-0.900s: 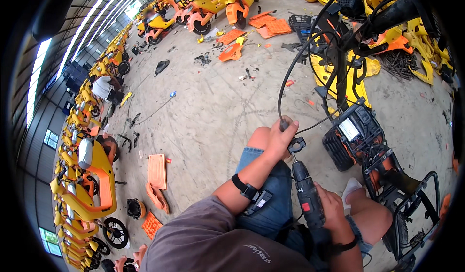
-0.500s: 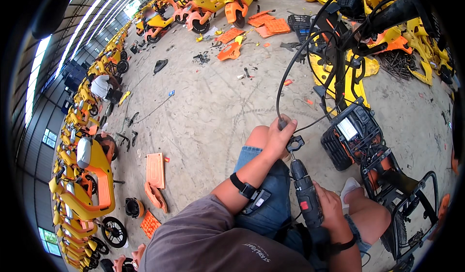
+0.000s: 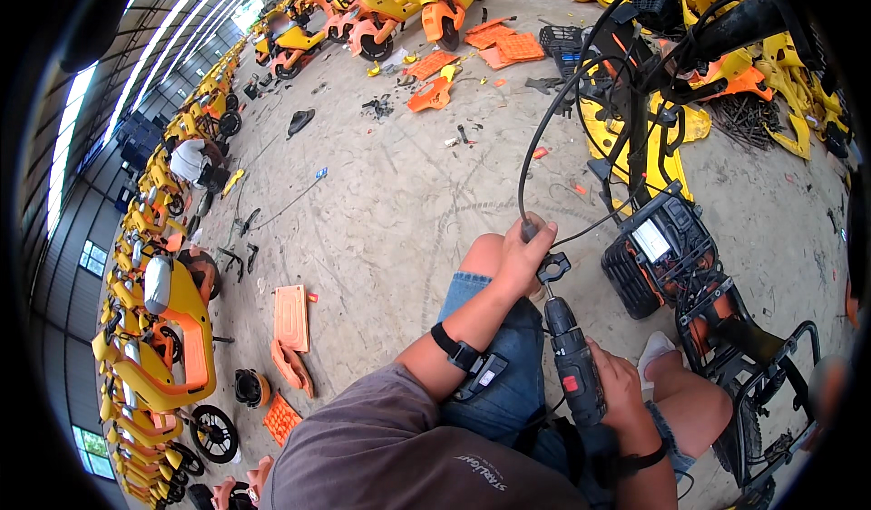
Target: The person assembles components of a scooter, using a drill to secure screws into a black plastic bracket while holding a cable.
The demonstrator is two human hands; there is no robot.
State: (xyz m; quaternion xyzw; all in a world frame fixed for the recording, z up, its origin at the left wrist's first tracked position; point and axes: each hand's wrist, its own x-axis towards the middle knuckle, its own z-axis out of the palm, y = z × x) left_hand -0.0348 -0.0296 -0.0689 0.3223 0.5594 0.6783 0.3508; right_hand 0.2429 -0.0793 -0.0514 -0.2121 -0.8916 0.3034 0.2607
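My left hand (image 3: 526,256) is closed round the end of a black cable (image 3: 523,170) where it meets a small black clamp-like part (image 3: 552,268). Part of that piece is hidden behind my fingers. In my right hand (image 3: 621,385) is a black cordless drill (image 3: 572,365) with a red mark on its side. The drill's bit points up and meets the lower side of the clamp part. From the held end, the cable arches up to the stripped scooter frame (image 3: 646,138) on my right.
Beside my right leg is the frame's open electronics compartment (image 3: 667,238), with a black tyre (image 3: 632,279) close by. Yellow scooters (image 3: 177,347) line the left. Orange panels (image 3: 291,318) lie on the concrete floor; yellow body panels (image 3: 780,102) are heaped at the far right.
Both hands, the drill and the clamp part hold nearly the same place. A blurred shape has appeared at the right edge, beside the frame's rear tubing.
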